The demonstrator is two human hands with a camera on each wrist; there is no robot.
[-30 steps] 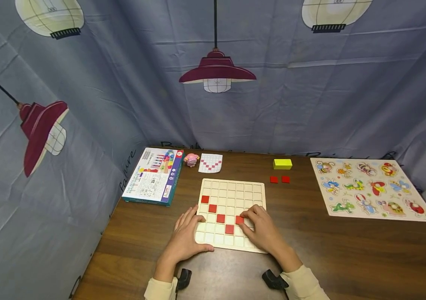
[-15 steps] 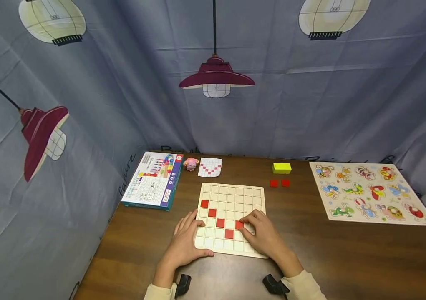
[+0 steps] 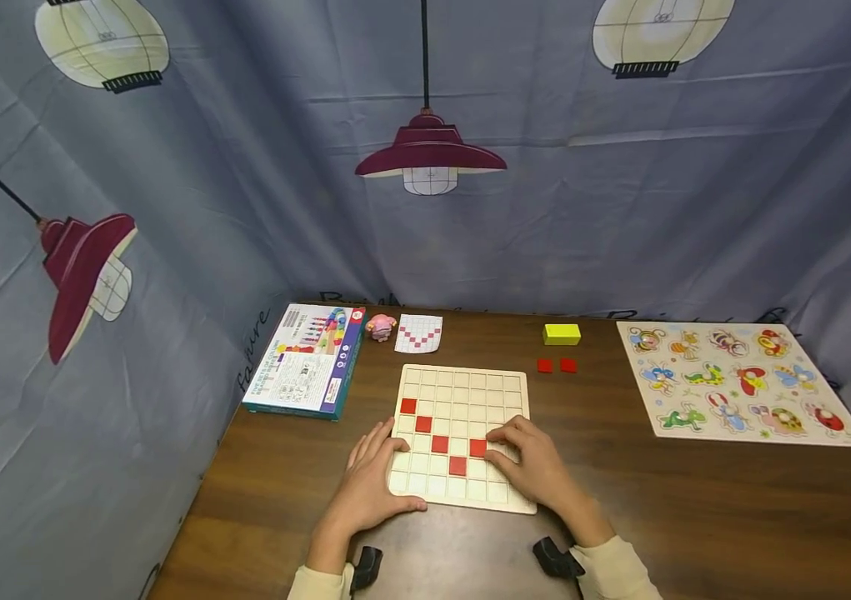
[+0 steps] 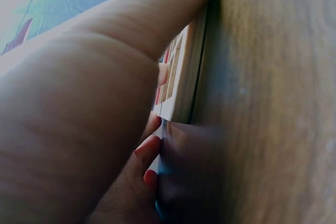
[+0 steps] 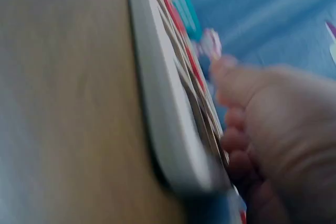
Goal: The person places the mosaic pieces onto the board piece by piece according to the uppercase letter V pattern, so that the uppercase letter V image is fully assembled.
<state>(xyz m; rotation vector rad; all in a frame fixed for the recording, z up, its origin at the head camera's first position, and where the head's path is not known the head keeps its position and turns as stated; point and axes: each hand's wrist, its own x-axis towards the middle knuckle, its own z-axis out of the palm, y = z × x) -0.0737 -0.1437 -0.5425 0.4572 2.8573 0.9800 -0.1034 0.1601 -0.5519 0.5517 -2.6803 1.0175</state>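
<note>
A pale wooden grid board (image 3: 496,492) lies on the table with several red square tiles set in its cells, in a slanting row that turns up at the right. My left hand (image 3: 370,477) rests at the board's near left corner, fingers along the left edge and thumb by the front edge. Over the board's right side is my right hand (image 3: 538,467), its thumb and index finger apart, just right of the last red tile (image 3: 478,448) and holding nothing. From the right wrist view, the fingers (image 5: 234,85) hover beside the board's edge (image 5: 170,114).
Two loose red tiles (image 3: 568,365) lie beyond the board, before a yellow block (image 3: 562,335). A pattern card (image 3: 428,322), a pink figurine (image 3: 381,327) and a game box (image 3: 303,367) stand back left. An insect puzzle board (image 3: 740,421) lies at right.
My right thumb and index finger have let go of the red tile and drawn slightly right. That tile now sits in its cell. My left hand has stayed at the board's corner.
</note>
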